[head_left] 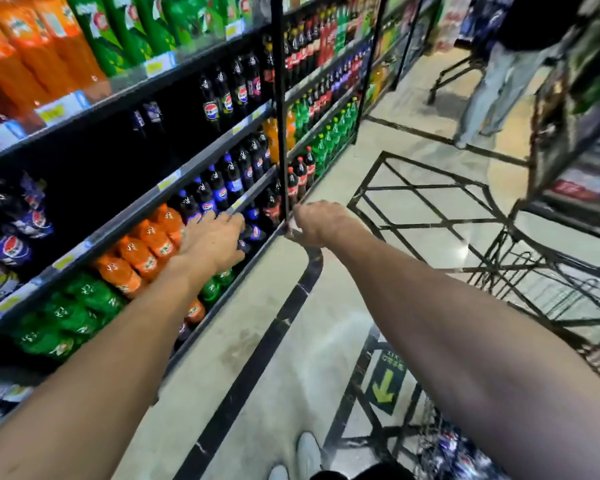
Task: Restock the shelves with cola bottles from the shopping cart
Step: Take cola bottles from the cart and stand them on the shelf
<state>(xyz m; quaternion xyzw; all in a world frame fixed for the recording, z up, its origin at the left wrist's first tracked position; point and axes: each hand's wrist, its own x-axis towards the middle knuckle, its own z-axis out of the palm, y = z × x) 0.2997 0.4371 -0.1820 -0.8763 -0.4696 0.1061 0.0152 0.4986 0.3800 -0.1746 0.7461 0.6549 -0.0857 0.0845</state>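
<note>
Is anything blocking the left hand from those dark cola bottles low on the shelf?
Nothing visible does. The left hand reaches the dark blue-labelled plastic cola bottles on the low shelf; the grey metal shelf edge passes above its fingers, not between.

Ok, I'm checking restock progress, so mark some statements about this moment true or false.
1. The left hand reaches among dark cola bottles. True.
2. The right hand holds a bottle. False: its fingers curl at the black upright; no bottle shows in it.
3. Orange bottles stand beside the left hand. True.
4. The top shelf holds only cola. False: green bottles and orange ones stand there.
5. The shopping cart stands to the person's right. True.
</note>
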